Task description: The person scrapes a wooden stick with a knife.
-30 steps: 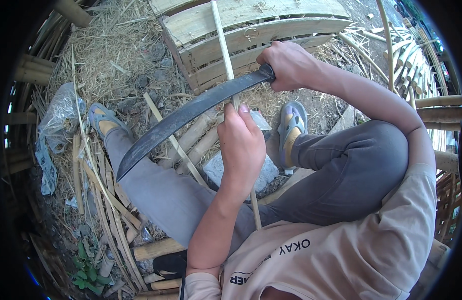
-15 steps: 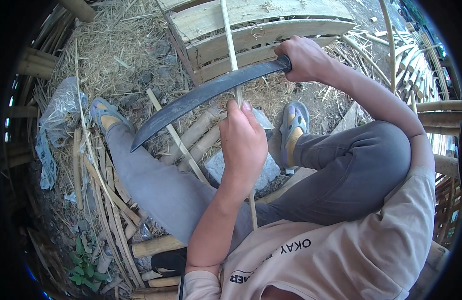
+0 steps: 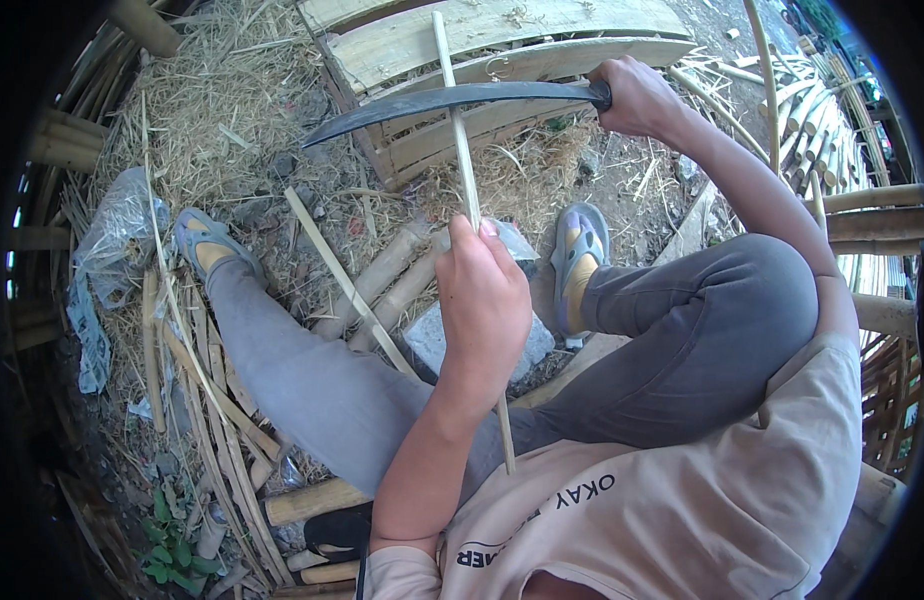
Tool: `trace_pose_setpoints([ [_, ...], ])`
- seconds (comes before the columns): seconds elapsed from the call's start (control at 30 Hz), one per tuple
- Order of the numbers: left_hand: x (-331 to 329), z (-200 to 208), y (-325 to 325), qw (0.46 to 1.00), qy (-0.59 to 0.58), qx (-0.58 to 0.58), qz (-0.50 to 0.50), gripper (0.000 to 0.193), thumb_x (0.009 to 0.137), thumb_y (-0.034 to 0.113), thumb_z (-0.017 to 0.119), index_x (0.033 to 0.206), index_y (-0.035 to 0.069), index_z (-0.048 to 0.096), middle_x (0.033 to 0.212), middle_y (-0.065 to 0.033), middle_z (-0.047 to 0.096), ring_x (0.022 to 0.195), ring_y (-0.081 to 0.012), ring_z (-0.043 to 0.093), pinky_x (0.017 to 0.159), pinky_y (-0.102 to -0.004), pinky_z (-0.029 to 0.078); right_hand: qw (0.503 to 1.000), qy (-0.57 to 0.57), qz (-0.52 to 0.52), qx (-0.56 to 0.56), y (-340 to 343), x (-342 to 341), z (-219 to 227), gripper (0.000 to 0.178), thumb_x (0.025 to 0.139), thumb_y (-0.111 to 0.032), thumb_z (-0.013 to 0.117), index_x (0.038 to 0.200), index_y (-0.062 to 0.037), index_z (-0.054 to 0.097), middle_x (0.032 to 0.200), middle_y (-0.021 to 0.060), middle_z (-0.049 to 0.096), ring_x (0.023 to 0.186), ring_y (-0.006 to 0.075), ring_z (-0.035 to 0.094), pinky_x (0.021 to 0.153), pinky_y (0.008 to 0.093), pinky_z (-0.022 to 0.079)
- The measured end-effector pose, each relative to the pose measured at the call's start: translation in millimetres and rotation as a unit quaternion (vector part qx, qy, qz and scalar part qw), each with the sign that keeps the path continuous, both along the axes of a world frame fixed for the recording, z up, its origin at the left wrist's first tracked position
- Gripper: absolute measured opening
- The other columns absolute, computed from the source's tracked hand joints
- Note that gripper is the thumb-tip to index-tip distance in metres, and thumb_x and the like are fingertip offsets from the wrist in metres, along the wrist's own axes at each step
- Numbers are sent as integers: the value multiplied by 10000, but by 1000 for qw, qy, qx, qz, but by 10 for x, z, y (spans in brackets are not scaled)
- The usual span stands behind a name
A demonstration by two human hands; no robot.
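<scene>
My left hand is closed around a thin, pale bamboo strip. One end of the strip points away from me; the other reaches back against my shirt. In my right hand is the dark handle of a machete with a long, curved dark blade. The blade lies crosswise over the far part of the strip, beyond my left fist, its tip pointing left. Whether the edge touches the strip, I cannot tell.
A wooden slatted crate stands ahead, with shavings on it. Between my feet sit a grey stone block and bamboo poles. Another strip slants beside my left leg. Cut bamboo is piled at far right; a plastic bag lies left.
My right hand has pushed the machete away from me along the strip, and the blade has swung from slanting to nearly level. My left hand keeps its hold on the strip.
</scene>
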State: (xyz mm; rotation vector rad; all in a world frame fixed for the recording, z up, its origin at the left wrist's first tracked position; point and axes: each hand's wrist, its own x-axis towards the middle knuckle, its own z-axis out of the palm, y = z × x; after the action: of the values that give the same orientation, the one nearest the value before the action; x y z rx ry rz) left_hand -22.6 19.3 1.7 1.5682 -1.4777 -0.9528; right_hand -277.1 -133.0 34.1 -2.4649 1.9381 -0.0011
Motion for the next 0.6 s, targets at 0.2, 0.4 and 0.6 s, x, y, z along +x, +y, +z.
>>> trace_pose_setpoints([
  [0.2, 38, 7, -11, 1000, -2, 12, -7, 250, 1029, 154, 438, 933, -48, 549, 734, -255, 602, 714, -455, 597, 669, -530, 414, 999, -3, 5, -32, -95, -92, -50, 184, 625, -35, 677, 801, 6, 713, 747, 200, 695, 731, 366, 694, 711, 464, 552],
  [0.4, 39, 11, -21, 999, -12, 33, -1, 235, 1025, 138, 434, 980, -59, 553, 794, -266, 630, 778, -461, 631, 710, -518, 455, 997, -63, 55, 9, 163, 194, 35, 159, 692, -50, 618, 808, 13, 707, 696, 227, 660, 678, 404, 665, 679, 475, 539],
  [0.6, 19, -5, -69, 1000, -8, 21, -11, 227, 1013, 105, 435, 998, -99, 534, 815, -305, 639, 799, -491, 640, 720, -541, 468, 982, -61, 168, 67, 323, 668, 132, 199, 688, -94, 623, 842, -12, 718, 720, 208, 673, 739, 418, 667, 702, 474, 551],
])
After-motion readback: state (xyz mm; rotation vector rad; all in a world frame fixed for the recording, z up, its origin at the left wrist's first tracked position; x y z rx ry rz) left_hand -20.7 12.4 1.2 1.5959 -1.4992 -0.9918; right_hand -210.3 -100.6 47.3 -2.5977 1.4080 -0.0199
